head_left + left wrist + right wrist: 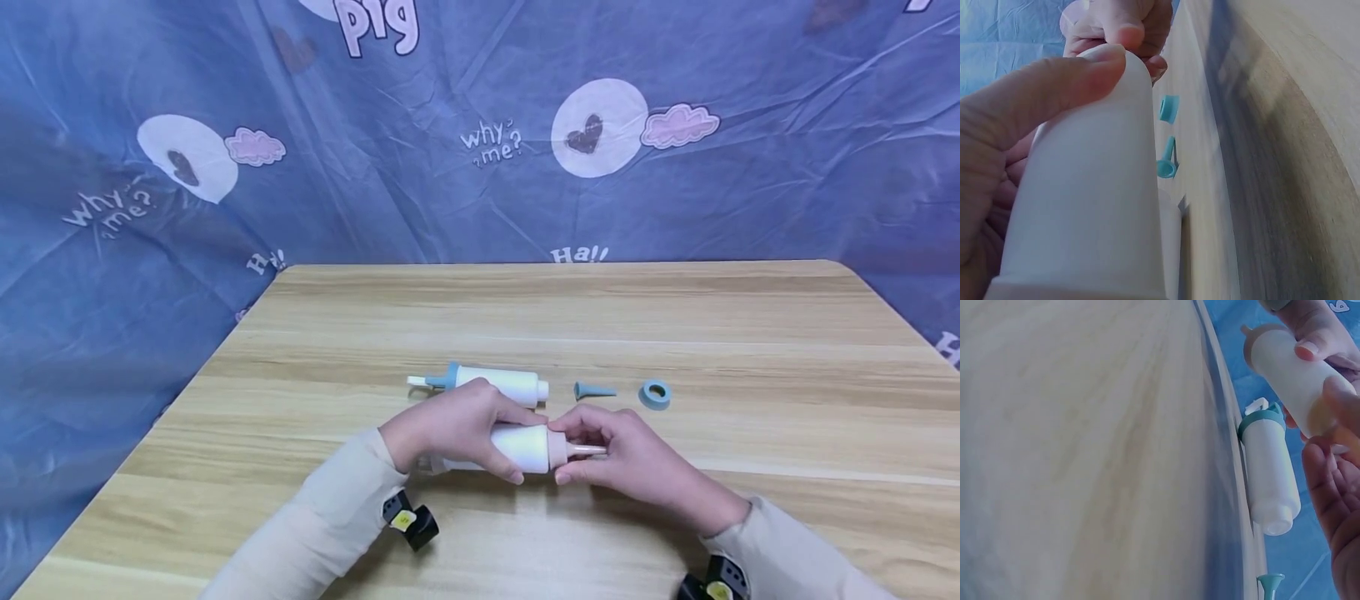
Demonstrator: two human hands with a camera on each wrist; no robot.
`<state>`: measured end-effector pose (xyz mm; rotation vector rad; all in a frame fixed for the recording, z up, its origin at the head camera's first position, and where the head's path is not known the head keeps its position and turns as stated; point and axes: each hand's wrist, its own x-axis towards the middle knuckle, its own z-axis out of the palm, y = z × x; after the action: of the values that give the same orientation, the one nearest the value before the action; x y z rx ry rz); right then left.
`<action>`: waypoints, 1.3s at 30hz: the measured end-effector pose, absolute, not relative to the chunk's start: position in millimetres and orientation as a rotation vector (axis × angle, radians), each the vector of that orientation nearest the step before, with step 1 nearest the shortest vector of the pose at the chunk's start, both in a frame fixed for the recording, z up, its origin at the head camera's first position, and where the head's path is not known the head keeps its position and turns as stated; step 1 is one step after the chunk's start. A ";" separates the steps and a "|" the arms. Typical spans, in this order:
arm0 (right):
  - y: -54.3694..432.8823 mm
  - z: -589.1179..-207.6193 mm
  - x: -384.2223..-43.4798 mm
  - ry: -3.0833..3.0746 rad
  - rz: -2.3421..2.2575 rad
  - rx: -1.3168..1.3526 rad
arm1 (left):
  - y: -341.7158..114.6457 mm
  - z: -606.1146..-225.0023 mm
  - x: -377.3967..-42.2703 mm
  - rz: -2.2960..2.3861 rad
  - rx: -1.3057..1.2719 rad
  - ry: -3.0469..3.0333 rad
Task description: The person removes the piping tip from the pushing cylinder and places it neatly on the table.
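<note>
My left hand (459, 423) grips a white squeeze bottle (527, 450) that lies sideways, its body filling much of the left wrist view. On the bottle's right end sits a pale pink ring (557, 450), and a slim pink cone-shaped nozzle (587, 450) sticks out of it. My right hand (628, 454) pinches the pink ring with thumb and fingers; the nozzle points toward its palm. In the right wrist view the bottle's other end (1249, 347) carries a pinkish cap. How tightly the ring sits on the bottle cannot be seen.
Just behind the hands lies a second white bottle (501, 385) with a blue cap (450, 377) at its left end. Right of it on the wooden table (525, 317) are a blue cone nozzle (595, 390) and a blue ring (656, 394). A patterned blue cloth (420, 167) hangs behind.
</note>
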<state>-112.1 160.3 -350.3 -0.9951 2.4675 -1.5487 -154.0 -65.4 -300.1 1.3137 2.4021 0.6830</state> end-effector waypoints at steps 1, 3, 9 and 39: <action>160.9 -350.3 -112.0 2.455 -1.562 -0.976 | -65.9 -299.9 -153.6 0.684 1.316 2.405; 162.5 -350.6 -111.9 2.432 -1.586 -0.951 | -66.8 -299.5 -152.4 0.683 1.323 2.414; 165.0 -350.8 -111.8 2.308 -1.653 -0.830 | -67.8 -297.2 -148.1 0.689 1.285 2.449; 162.0 -353.8 -110.4 2.289 -1.698 -0.806 | -68.2 -294.9 -144.6 0.612 1.363 2.506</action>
<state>-110.4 162.0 -353.8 -0.8059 2.2885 -1.6980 -144.6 -68.2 -294.9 1.3626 2.5056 0.6121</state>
